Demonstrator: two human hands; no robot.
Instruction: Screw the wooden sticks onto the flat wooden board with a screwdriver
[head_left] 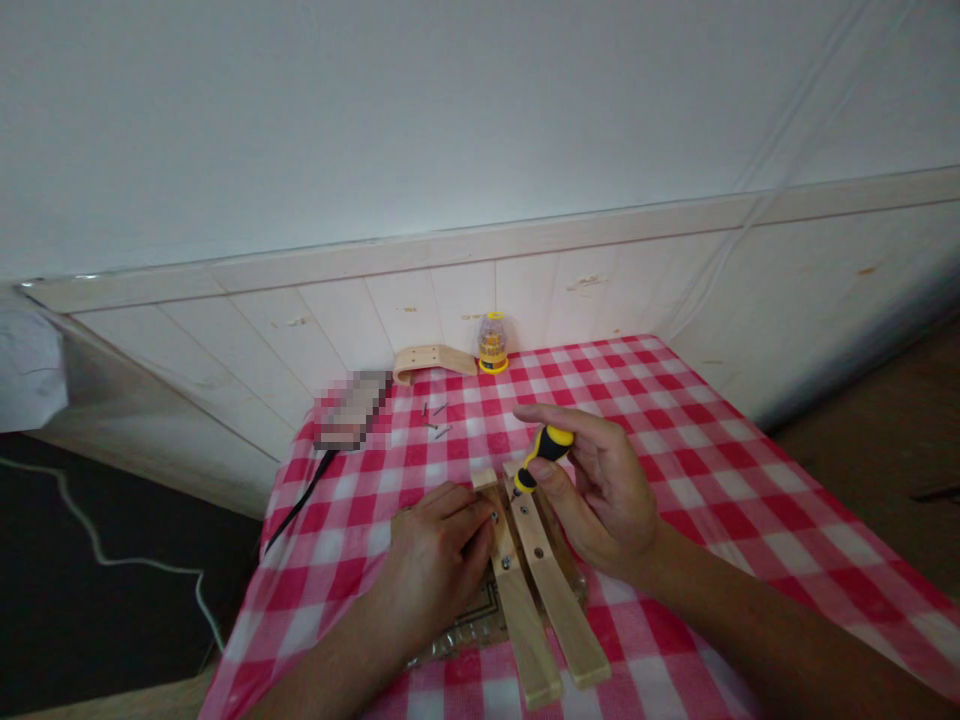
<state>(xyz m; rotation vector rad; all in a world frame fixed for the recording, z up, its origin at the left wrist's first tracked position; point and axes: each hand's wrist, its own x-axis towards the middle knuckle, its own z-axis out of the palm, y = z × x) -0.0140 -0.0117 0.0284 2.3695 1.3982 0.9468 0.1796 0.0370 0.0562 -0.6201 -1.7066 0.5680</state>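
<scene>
My right hand grips a yellow and black screwdriver by its handle. The driver is tilted, its tip low over the far end of the right-hand curved wooden piece, near a screw; contact there I cannot make out. Beside it lies a second, matching wooden piece, also with screws in its face. Closed fingers of my left hand rest against this left piece near its upper screw. Below both pieces is a flat, plastic-wrapped item, partly covered by my left hand.
A red and white checked tablecloth covers the table. Several loose screws lie farther back. Against the wall stand another bent wooden piece and a yellow-capped clear container. A blurred-out object with a black cord is at the left.
</scene>
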